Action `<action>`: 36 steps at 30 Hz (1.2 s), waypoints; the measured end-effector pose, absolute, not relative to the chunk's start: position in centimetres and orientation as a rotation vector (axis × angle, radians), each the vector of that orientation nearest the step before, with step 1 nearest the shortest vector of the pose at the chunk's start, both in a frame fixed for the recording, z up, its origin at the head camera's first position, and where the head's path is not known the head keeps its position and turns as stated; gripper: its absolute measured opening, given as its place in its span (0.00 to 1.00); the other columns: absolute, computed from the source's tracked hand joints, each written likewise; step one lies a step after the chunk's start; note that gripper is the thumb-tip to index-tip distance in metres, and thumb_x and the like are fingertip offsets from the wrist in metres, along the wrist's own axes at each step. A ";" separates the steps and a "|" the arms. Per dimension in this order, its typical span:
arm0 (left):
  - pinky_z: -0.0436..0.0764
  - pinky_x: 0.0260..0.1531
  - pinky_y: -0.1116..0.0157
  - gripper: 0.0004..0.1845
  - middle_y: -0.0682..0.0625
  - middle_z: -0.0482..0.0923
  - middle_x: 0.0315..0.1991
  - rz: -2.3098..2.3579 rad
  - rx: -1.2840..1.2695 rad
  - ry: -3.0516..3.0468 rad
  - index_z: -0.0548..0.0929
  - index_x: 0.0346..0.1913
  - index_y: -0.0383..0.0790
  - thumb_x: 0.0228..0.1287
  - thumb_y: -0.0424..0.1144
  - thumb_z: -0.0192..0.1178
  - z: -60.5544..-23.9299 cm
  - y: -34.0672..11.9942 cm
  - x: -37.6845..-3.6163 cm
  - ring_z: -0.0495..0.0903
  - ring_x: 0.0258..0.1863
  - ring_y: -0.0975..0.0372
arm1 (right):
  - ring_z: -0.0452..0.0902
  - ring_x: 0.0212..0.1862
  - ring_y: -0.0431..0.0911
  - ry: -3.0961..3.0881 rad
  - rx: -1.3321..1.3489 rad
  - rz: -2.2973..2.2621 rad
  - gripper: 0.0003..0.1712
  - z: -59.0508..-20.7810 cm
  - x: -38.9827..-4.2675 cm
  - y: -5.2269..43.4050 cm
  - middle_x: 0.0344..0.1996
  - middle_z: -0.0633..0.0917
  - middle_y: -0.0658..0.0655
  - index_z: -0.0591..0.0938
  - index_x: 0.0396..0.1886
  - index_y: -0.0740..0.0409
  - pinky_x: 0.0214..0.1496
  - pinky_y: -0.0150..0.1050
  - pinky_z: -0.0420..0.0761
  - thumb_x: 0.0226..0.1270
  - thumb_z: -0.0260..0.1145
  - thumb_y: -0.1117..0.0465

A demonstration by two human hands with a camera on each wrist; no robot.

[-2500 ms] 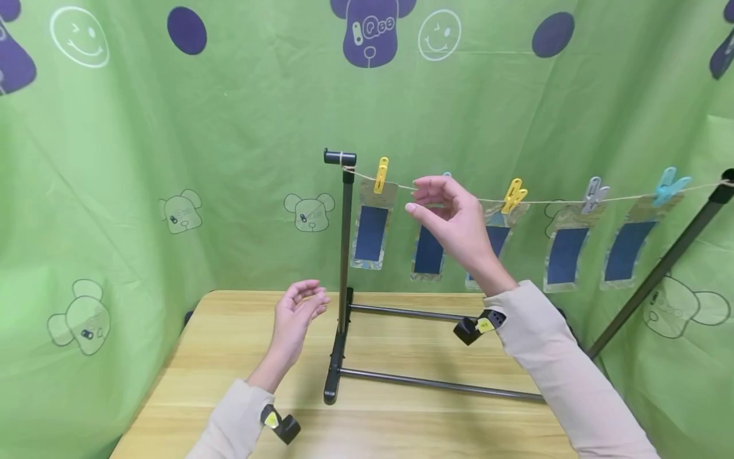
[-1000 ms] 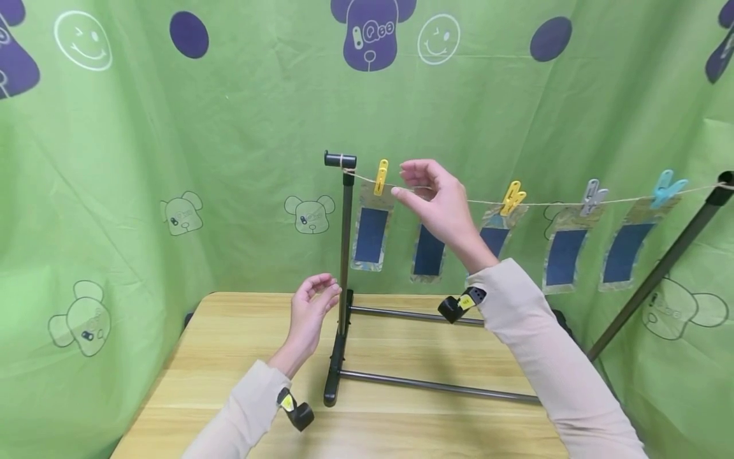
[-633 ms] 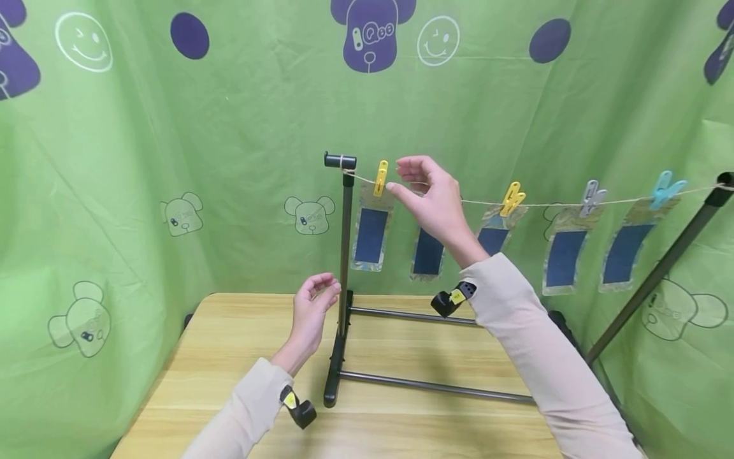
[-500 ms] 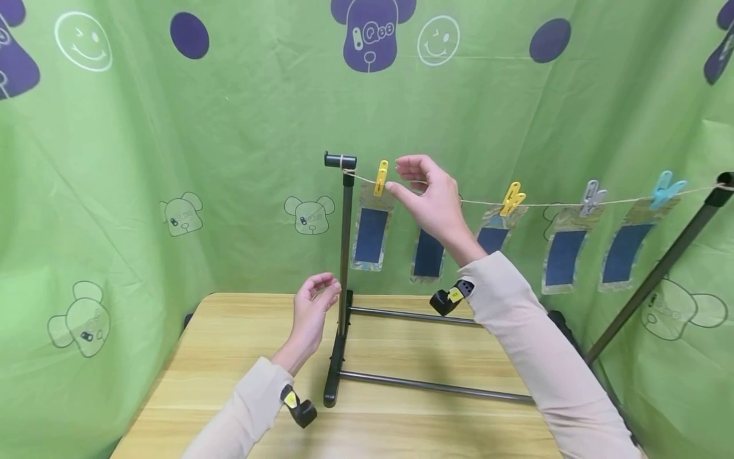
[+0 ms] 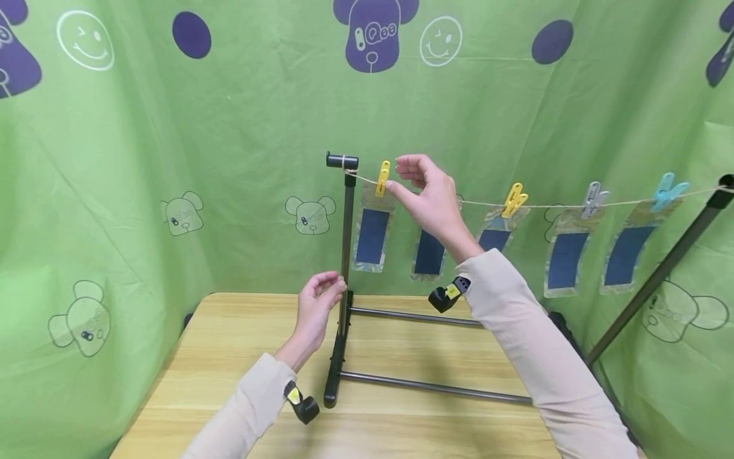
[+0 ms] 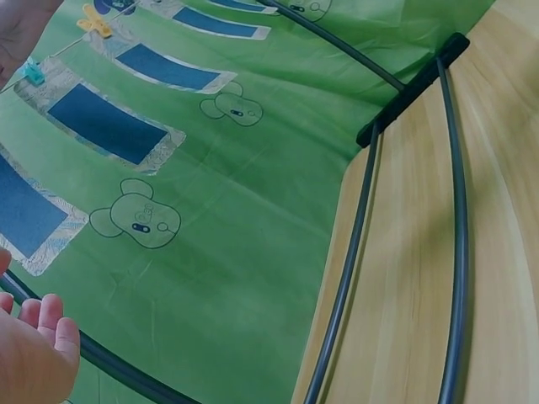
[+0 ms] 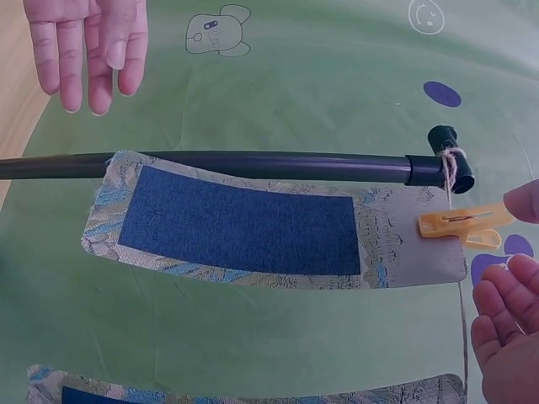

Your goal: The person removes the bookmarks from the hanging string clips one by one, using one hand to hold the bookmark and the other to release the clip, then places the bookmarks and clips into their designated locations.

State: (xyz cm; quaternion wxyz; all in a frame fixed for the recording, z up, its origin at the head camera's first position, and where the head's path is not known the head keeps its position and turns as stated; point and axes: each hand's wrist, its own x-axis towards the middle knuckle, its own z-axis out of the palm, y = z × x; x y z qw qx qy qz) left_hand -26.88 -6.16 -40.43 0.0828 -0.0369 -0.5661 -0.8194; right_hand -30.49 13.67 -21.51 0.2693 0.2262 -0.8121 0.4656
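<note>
My right hand (image 5: 434, 201) is raised beside a yellow clothespin (image 5: 383, 179) at the left end of the twine (image 5: 487, 203). Its thumb tip is at the clothespin's free end in the right wrist view; whether it touches, I cannot tell. The other fingers are apart from it, loosely bent. That clothespin (image 7: 455, 221) holds a patterned fabric strip with a blue panel (image 7: 244, 223). Lower down, my left hand (image 5: 315, 309) holds nothing, fingers loosely bent, close to the rack's left post (image 5: 346, 242). My right hand hides the second strip's clothespin in the head view.
Further right, strips hang from a yellow clothespin (image 5: 514, 200), a grey clothespin (image 5: 594, 199) and a light blue clothespin (image 5: 668, 191). The black rack's base bars (image 5: 436, 386) lie across the wooden table (image 5: 241, 357). A green curtain (image 5: 252, 127) surrounds it.
My right hand has moved left along the twine, from before the second strip to the yellow clothespin. My left hand has moved slightly right and up, nearer the post.
</note>
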 end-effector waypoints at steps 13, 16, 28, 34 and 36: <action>0.77 0.57 0.57 0.21 0.36 0.75 0.53 -2.450 -0.122 -1.702 0.72 0.56 0.25 0.60 0.26 0.62 -40.3 -5.4 -27.4 0.79 0.44 0.59 | 0.75 0.55 0.52 -2.226 0.606 1.235 0.26 -21.7 -31.4 13.6 0.51 0.81 0.59 0.76 0.57 0.62 0.62 0.38 0.73 0.64 0.70 0.54; 0.77 0.56 0.59 0.21 0.37 0.75 0.53 -2.442 -0.118 -1.715 0.72 0.56 0.26 0.61 0.27 0.62 -40.2 -5.3 -27.5 0.79 0.45 0.59 | 0.76 0.54 0.50 -2.232 0.614 1.232 0.26 -21.7 -31.6 13.6 0.51 0.81 0.60 0.76 0.57 0.62 0.62 0.38 0.73 0.64 0.70 0.53; 0.77 0.56 0.59 0.21 0.42 0.78 0.50 -2.444 -0.100 -1.714 0.72 0.57 0.28 0.61 0.27 0.62 -40.0 -4.9 -27.7 0.78 0.46 0.59 | 0.77 0.50 0.47 -2.229 0.623 1.197 0.24 -21.8 -32.0 13.2 0.47 0.83 0.56 0.77 0.55 0.61 0.57 0.40 0.76 0.66 0.67 0.51; 0.77 0.56 0.60 0.21 0.39 0.77 0.51 -2.447 -0.117 -1.716 0.71 0.57 0.27 0.62 0.28 0.62 -40.0 -4.6 -28.1 0.78 0.47 0.58 | 0.77 0.47 0.45 -2.216 0.620 1.181 0.22 -21.7 -32.2 12.9 0.45 0.83 0.56 0.78 0.53 0.61 0.55 0.39 0.77 0.67 0.66 0.52; 0.77 0.57 0.60 0.21 0.39 0.76 0.52 -2.455 -0.112 -1.710 0.71 0.57 0.27 0.62 0.27 0.62 -40.0 -4.5 -28.1 0.78 0.47 0.58 | 0.78 0.46 0.46 -2.211 0.621 1.176 0.21 -21.7 -32.2 12.9 0.44 0.84 0.56 0.78 0.53 0.62 0.55 0.39 0.78 0.67 0.66 0.53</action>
